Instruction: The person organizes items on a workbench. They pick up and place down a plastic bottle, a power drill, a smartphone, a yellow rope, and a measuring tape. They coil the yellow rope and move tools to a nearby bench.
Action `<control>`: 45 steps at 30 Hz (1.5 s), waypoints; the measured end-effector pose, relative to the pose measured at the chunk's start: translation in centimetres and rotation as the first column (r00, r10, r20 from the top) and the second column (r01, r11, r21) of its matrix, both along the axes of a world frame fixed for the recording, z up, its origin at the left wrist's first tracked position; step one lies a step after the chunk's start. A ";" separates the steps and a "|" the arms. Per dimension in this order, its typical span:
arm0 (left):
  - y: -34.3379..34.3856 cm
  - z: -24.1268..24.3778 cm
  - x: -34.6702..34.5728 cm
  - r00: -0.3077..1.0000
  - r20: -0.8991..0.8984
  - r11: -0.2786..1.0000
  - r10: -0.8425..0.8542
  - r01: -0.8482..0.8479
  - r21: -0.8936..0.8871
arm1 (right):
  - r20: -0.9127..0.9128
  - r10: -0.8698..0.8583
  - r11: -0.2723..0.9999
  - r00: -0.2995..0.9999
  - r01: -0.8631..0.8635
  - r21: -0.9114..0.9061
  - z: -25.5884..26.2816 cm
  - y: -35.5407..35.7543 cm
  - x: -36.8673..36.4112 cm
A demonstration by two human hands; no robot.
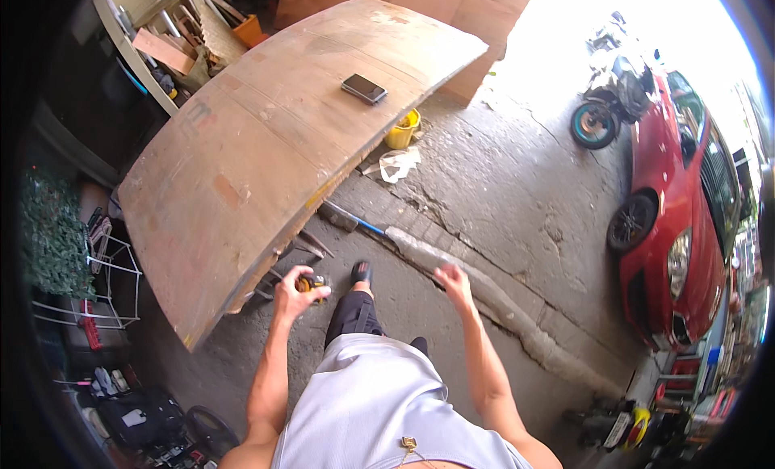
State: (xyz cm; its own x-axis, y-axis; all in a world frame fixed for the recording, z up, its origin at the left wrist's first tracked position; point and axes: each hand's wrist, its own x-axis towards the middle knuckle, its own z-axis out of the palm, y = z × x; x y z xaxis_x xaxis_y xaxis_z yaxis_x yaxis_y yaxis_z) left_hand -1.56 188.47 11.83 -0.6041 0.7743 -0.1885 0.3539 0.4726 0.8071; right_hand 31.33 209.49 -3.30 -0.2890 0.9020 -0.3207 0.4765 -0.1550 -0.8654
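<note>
My left hand (295, 292) grips a yellow-and-black tape measure (312, 282), just off the near edge of a large wooden board (284, 124). To the right, my right hand (454, 281) hangs over the concrete floor, slightly blurred, fingers loosely bent and nothing visible in them. The board lies raised like a tabletop, its surface stained and patched. On its far part rests a smartphone (364, 89), dark screen up. Below the near edge, parts of a support (312, 245) show; most of it is hidden.
A raised concrete strip (484, 293) crosses the floor at my right. Beside the board stand a yellow bucket (402, 130) and a white plastic bag (398, 164). A red car (657, 227) and a motorcycle (614, 93) are parked right. Wood offcuts (166, 51) crowd the upper left.
</note>
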 end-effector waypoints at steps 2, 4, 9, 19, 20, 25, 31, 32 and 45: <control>5.7 0.1 -3.8 0.994 -0.092 0.999 0.051 -0.051 0.004 | -0.075 0.088 0.994 0.993 -0.083 0.067 5.0 9.8 -9.3; 11.8 0.1 -7.0 0.992 -0.084 0.996 0.091 -0.091 0.013 | -0.053 0.152 0.974 0.987 -0.141 0.176 8.5 18.0 -18.0; 25.4 -3.1 -13.4 0.977 -0.066 0.978 0.204 -0.199 0.064 | 0.283 0.283 0.823 0.916 -0.384 0.419 8.1 35.3 -37.8; 39.3 -1.1 -18.3 0.987 -0.026 0.985 0.157 -0.158 -0.075 | 0.652 0.470 0.670 0.595 -0.721 0.175 7.2 44.4 -51.2; 40.7 -1.2 -18.6 0.988 -0.035 0.984 0.151 -0.154 -0.087 | 0.644 0.481 0.672 0.595 -0.722 0.166 7.9 45.0 -51.0; 47.2 -2.8 -20.1 0.959 0.050 0.960 0.280 -0.281 0.014 | 0.481 0.632 0.656 0.608 -0.750 0.085 9.7 49.0 -49.8; 58.0 -5.2 -21.1 0.838 0.148 0.841 0.525 -0.537 0.065 | -0.281 0.652 0.659 0.704 -0.709 -0.248 8.6 60.0 -43.1; 60.7 -6.0 -21.1 0.825 0.186 0.823 0.534 -0.557 0.110 | -0.483 0.548 0.621 0.683 -0.719 -0.312 9.1 62.4 -41.0; 102.9 -7.4 -14.9 0.905 0.268 0.915 0.331 -0.377 0.142 | -0.682 -0.172 0.766 0.710 -0.339 -0.546 10.5 100.2 -15.8</control>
